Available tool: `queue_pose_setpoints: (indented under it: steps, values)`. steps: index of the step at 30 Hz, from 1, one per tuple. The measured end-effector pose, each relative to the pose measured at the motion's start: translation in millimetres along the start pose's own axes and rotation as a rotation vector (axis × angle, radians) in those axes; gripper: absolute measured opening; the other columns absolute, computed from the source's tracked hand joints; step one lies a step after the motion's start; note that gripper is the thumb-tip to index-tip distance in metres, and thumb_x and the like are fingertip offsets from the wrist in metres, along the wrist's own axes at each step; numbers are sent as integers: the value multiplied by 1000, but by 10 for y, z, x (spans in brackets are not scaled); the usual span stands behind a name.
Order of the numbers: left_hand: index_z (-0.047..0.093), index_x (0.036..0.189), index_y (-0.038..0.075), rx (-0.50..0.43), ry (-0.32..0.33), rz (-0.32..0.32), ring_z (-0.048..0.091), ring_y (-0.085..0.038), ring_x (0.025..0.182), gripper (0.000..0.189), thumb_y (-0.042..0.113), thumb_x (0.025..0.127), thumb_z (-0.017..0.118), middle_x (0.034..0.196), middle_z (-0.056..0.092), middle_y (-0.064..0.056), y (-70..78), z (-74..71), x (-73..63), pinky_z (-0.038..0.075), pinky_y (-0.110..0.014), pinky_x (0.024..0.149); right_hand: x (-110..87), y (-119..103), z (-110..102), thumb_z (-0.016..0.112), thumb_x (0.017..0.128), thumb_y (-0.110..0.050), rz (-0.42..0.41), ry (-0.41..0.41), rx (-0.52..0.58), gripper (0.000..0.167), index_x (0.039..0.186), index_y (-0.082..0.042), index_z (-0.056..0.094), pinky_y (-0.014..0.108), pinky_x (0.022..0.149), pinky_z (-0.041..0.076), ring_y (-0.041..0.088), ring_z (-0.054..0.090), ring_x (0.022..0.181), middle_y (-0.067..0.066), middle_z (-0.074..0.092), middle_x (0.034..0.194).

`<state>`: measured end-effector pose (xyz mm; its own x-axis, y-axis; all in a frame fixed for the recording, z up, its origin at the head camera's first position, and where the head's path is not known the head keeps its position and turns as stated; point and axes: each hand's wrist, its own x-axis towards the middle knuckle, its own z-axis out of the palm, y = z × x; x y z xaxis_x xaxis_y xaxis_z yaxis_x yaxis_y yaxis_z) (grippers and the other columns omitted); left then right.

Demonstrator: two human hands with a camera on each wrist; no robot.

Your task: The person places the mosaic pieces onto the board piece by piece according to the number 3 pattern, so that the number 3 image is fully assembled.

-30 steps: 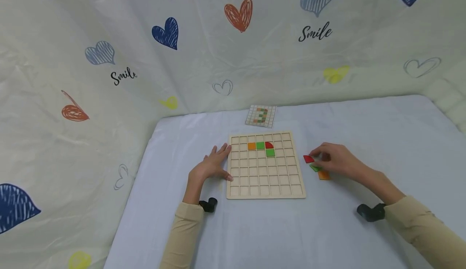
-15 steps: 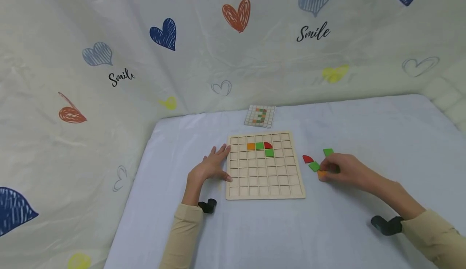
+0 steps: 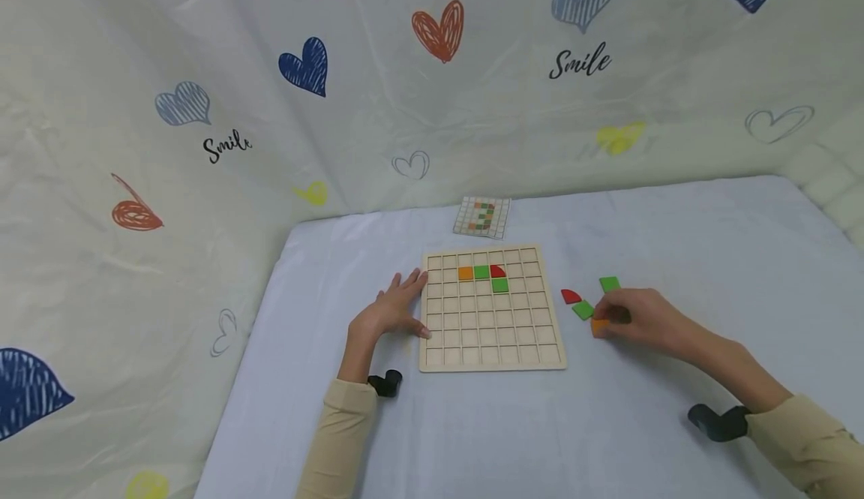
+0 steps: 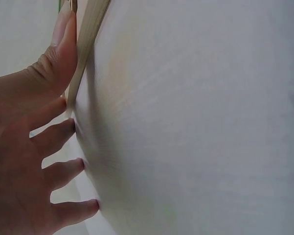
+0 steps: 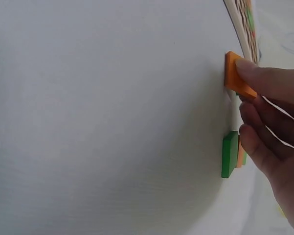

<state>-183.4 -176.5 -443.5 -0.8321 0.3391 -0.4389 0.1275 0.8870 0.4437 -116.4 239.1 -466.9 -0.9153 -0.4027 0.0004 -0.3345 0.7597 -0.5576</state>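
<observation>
My right hand [image 3: 641, 320] pinches an orange square tile [image 3: 599, 327] between thumb and fingers, right of the board. The right wrist view shows that orange tile [image 5: 233, 73] tilted up on its edge under the thumb. Close by lie a red quarter-round tile [image 3: 570, 296] and a green tile [image 3: 583, 310]. Another green tile [image 3: 610, 284] is just beyond the knuckles. With fingers spread, my left hand [image 3: 388, 310] rests along the left edge of the wooden grid board [image 3: 493, 334], its thumb on the rim. An orange, two green and one red tile sit in the board's upper cells.
Behind the board lies a small pattern card [image 3: 482, 217] with coloured squares on a grid. In the right wrist view, a green tile [image 5: 229, 154] stands out below the fingers, with an orange piece [image 5: 240, 152] partly hidden behind it. A white cloth covers the table.
My right hand has moved from the red and green tiles to the orange one, tilting it up. The farther green tile has come into view. My left hand keeps its place.
</observation>
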Motion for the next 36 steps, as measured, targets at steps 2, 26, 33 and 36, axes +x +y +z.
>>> queue_pose_setpoints:
  steps: [2, 26, 33, 36]
  values:
    - [21, 166, 14, -1, 2, -2, 1, -39, 160, 114, 23, 77, 92, 174, 11, -8, -4, 5, 1, 9, -67, 125, -6, -13, -6, 89, 77, -8, -1, 6, 13, 19, 90, -11, 75, 23, 71, 57, 7, 61, 77, -9, 71, 85]
    - [21, 166, 14, -25, 6, -2, 0, -38, 160, 113, 22, 78, 91, 174, 11, -7, 8, -10, -27, 8, -66, 126, 198, -175, -2, 80, 86, -6, -14, 21, 149, 32, 118, -10, 78, 19, 74, 58, 11, 68, 92, 6, 78, 113]
    - [21, 166, 16, -33, 3, -7, -1, -36, 161, 113, 21, 78, 91, 174, 11, -6, 10, -19, -30, 7, -65, 126, 366, -289, 103, 81, 88, -13, 35, -14, 205, 35, 123, -7, 76, 18, 74, 56, 14, 67, 90, 3, 77, 108]
    - [20, 166, 16, -20, -1, -1, -1, -36, 161, 113, 23, 78, 91, 174, 10, -5, -11, -26, -18, 7, -66, 126, 429, -316, 158, 81, 88, -12, 22, 1, 217, 35, 122, -7, 76, 19, 73, 56, 13, 66, 88, 2, 77, 107]
